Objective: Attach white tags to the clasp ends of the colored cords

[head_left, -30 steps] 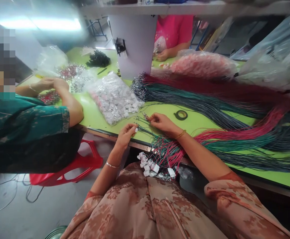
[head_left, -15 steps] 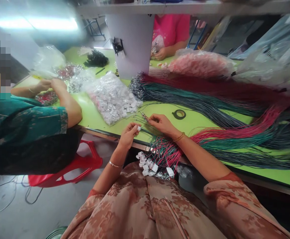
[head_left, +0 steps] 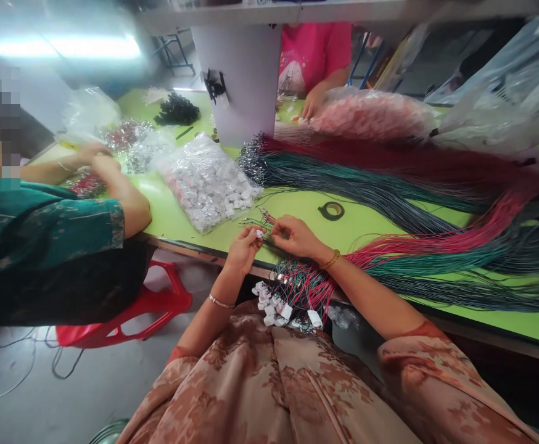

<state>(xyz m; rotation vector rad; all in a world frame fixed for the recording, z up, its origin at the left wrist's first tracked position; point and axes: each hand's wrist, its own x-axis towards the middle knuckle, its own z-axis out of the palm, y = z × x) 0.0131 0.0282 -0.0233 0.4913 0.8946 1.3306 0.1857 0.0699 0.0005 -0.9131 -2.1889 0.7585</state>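
Between thumb and fingers, my left hand pinches a small white connector near the table's front edge. Just right of it, my right hand is closed at the fingertips beside thin dark wires; what it pinches is too small to make out. Loose wire ends with metal tips lie just beyond both hands. Under my right wrist, a tangle of red, green and black wires hangs over the edge, with several white connectors on it above my lap.
A bag of white connectors lies ahead on the left, a black tape roll on the right. Long wire bundles cross the green table. A co-worker's arm rests at left; another person's hand is opposite.
My right hand has shifted slightly down towards my left hand, its fingers now nearer the white connector. The hand of the person opposite has moved right, onto the small parts.
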